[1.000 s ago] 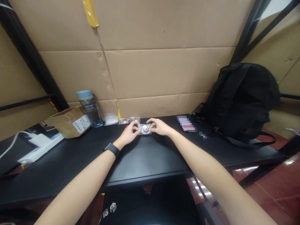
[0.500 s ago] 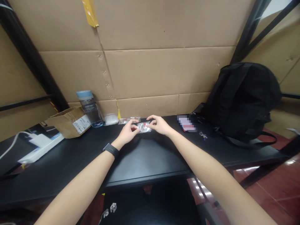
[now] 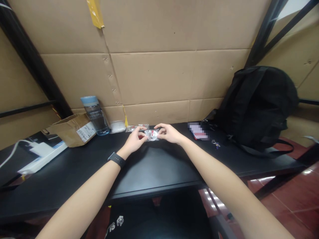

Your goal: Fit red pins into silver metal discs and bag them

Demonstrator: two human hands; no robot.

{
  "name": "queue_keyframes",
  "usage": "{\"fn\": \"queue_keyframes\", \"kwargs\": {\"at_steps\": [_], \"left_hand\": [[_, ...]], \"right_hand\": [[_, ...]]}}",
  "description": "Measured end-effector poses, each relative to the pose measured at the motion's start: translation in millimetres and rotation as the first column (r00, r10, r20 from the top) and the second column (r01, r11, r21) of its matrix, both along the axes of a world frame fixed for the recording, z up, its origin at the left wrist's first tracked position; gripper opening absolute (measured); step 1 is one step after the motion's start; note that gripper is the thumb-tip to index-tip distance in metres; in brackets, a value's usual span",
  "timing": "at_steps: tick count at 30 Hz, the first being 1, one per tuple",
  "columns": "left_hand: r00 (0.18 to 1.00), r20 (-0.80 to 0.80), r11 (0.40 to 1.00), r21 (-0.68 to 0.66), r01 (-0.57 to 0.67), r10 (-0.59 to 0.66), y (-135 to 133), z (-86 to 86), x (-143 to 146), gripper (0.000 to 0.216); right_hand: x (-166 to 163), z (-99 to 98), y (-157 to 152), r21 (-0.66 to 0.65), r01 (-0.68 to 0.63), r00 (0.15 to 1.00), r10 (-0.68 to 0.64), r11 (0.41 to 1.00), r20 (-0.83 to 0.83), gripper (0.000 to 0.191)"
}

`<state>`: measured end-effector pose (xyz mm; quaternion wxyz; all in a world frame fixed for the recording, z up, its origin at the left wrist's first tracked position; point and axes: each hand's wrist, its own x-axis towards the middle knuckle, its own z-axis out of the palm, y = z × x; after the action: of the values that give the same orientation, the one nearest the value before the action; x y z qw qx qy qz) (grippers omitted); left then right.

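A small clear plastic packet [image 3: 153, 135] with a round whitish item and a red mark in it is held up between my hands, over the black shelf [image 3: 154, 166]. My left hand [image 3: 134, 139], with a dark watch on its wrist, pinches the packet's left edge between thumb and fingers. At the opposite edge my right hand [image 3: 170, 133] closes thumb and index finger on it. What exactly the round item is, I cannot make out. Just behind the left hand lie similar small clear packets [image 3: 144, 126] with red bits, partly hidden by the fingers.
To the left stand a water bottle [image 3: 96, 118] with a blue lid, a torn cardboard box [image 3: 72, 131] and a white power strip [image 3: 45, 157]. A whitish packet [image 3: 118, 126] lies beside the bottle. Rightward are a phone-like object [image 3: 198, 130], a keyring [image 3: 215, 143] and a black backpack [image 3: 261, 106].
The packet has shifted slightly left and turned a little, so more of the round item and its red mark faces me. Both hands keep their pinch.
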<state>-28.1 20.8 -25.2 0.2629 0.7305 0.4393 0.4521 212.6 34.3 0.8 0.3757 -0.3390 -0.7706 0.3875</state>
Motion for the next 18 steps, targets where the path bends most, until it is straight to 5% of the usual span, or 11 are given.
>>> {"fn": "queue_keyframes", "kwargs": {"at_steps": [11,18], "left_hand": [[0.99,-0.138,0.999,0.016,0.039,-0.036,-4,-2.5,3,0.04],[0.914,-0.398,0.998,0.029,-0.064,0.07,-20,10.5,10,0.038]], "right_hand": [[2,-8.2,8,0.075,0.152,0.971,-0.163,0.986,0.173,0.038],[0,-4.7,-1,0.22,0.211,0.848,-0.29,0.953,0.444,0.032]]}}
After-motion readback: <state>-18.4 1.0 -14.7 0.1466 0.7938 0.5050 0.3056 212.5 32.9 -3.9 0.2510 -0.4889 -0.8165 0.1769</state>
